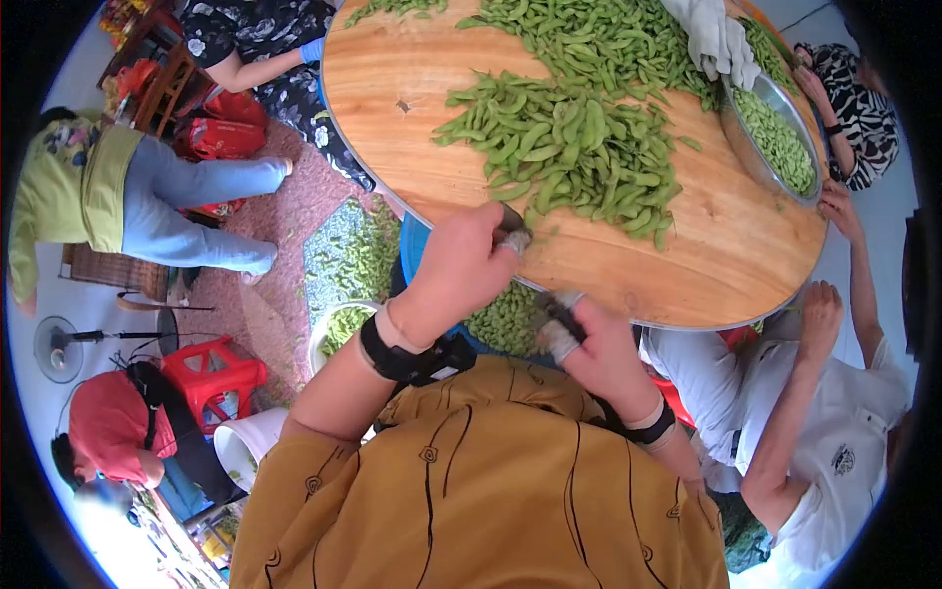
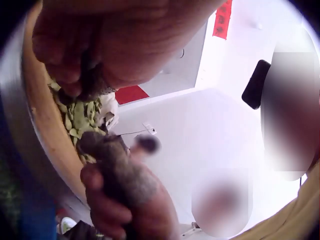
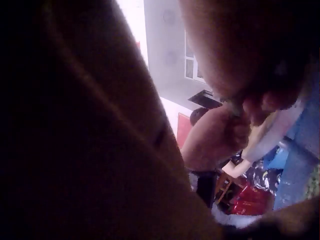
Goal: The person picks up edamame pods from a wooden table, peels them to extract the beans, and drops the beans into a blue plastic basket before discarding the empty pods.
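In the head view, my left hand [image 1: 456, 265] is at the table's near edge, fingers curled and thumb drawn against them. My right hand [image 1: 601, 346] is lower and to the right, its fingers bent, just off the same edge. Worn grey and dark coverings wrap fingertips on both hands. I cannot tell whether a pod is pinched in either hand. Beyond them, a loose heap of green soybean pods [image 1: 579, 147] lies on the round wooden table [image 1: 392, 128]. Below the edge, between my forearms, are shelled green beans [image 1: 505, 319].
A metal bowl of shelled beans [image 1: 775, 137] stands at the table's right, a pale glove [image 1: 711, 39] beside it. At left are a white bucket [image 1: 245, 447], a red stool [image 1: 211, 373] and floor scattered with green husks [image 1: 348, 255]. Other people surround the table; one stoops at left.
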Motion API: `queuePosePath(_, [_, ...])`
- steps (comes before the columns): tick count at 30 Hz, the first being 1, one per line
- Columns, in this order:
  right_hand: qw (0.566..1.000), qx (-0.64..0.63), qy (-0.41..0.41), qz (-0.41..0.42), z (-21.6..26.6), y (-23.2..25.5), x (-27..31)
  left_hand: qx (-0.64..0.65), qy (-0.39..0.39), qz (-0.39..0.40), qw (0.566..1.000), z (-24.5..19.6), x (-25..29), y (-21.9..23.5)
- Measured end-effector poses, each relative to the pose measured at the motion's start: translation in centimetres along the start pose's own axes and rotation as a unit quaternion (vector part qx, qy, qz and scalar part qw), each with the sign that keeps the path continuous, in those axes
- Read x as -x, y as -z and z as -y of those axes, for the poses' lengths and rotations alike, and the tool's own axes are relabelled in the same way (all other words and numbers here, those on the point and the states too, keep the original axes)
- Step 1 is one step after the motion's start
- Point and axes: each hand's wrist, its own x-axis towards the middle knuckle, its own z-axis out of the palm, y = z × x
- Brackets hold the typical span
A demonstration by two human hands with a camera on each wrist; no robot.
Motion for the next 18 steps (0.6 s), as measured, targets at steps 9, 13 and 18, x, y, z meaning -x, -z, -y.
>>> queuePosePath(9, [0.979, -0.008, 0.004, -0.203, 0.0, 2.2, -4.3, -0.133, -0.178, 0.032, 0.975, -0.1, 0.0, -1.3])
queuePosePath(13, [0.960, -0.149, -0.076, -0.224, 0.1, 2.1, -4.2, 0.015, -0.192, -0.094, 0.977, -0.5, -0.7, -1.3])
queuePosePath(18, [0.939, 0.164, 0.098, -0.287, 0.2, 2.1, -2.7, 0.137, 0.001, 0.051, 0.989, -1.3, 1.2, -0.6])
